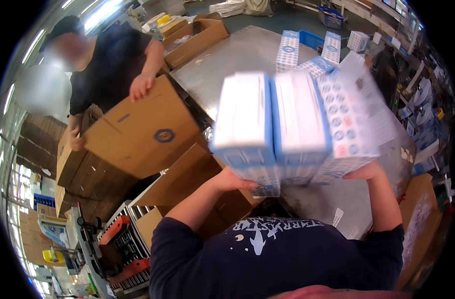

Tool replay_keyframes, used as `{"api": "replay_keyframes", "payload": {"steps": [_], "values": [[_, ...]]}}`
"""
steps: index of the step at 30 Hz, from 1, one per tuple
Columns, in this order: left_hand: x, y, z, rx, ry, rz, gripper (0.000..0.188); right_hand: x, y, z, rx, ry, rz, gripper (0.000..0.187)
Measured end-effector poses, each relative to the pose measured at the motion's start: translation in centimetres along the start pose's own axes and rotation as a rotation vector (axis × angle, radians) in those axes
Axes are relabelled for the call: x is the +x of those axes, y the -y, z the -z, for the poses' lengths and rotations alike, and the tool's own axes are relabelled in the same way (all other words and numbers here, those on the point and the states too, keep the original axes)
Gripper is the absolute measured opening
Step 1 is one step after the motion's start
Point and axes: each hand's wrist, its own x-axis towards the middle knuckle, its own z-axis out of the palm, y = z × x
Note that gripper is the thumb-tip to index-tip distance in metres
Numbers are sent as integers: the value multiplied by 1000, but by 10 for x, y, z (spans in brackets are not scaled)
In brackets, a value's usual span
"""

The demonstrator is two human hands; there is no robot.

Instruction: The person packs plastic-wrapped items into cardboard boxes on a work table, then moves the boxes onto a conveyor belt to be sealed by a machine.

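Three white-and-blue boxes point(292, 127) were held side by side in a row, lifted well above the metal table point(237, 57), blurred as if in motion. The left hand point(232, 180) pressed up against the near left end of the row, and the right hand point(365, 172) did the same at the near right end; each hand lay flat against the cartons, fingers mostly hidden behind them, so how far they curled round could not be told. Together the hands clamped the row between them.

Farther off on the table stood more boxes point(309, 52) of the same kind, so by the look of it part of the stock remained to be picked up. To the near left an open cardboard carton point(187, 174) sat beside the table, its inside hidden from view. Far left, another person's hand point(140, 87) rested on the top edge of a large cardboard sheet point(142, 129). A roller conveyor point(127, 234) lay at the near left.
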Motion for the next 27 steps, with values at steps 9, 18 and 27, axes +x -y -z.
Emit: {"api": "replay_keyframes", "payload": {"steps": [9, 18, 27], "values": [[-112, -32, -10, 610, -137, 46, 57, 31, 48, -107, -685, -52, 116, 59], [-355, -190, 79, 306, -380, 87, 55, 58, 95, -344, -548, 774, 214, 40], [-267, 125, 120, 197, -239, 904, 54, 8, -24, -200, -455, -418, -214, 47]]}}
